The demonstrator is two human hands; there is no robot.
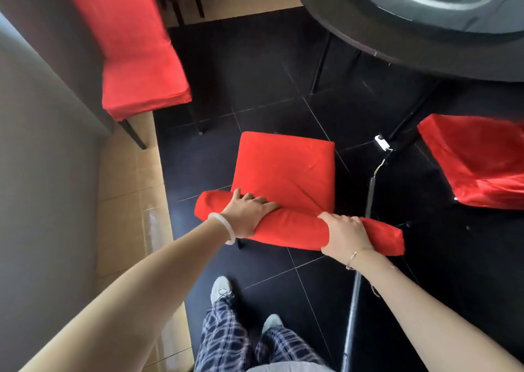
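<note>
Gripping the padded top of the backrest point(292, 228) of a red-covered chair point(286, 170), both hands sit side by side in the lower middle of the frame. The left hand point(249, 213) wraps over the left part of that top edge, with the fingers curled down the far side toward the seat. The right hand point(344, 234) clasps the right part in the same way, its knuckles uppermost. A stretch of red cloth shows between the two hands, and the ends of the backrest stick out past each of them.

A pale bangle point(225, 228) circles the left wrist and a thin chain bracelet point(357, 255) the right. The chair stands at the centre of the frame on black floor tiles point(255, 74), its seat pointing toward the top of the picture.

A second red chair point(133, 59) stands in the upper left against a grey wall point(42, 173). A third red seat point(479, 161) shows at the right edge. A round dark table point(397, 37) with a glossy top fills the upper right. Below it, a white plug block point(381, 142) lies on the tiles with a thin cord; any print on it is too small to read. A dark pole point(354, 309) runs from near the right wrist down to the lower edge. At the bottom centre are plaid trousers point(226, 340) and two light shoes point(221, 288).
</note>
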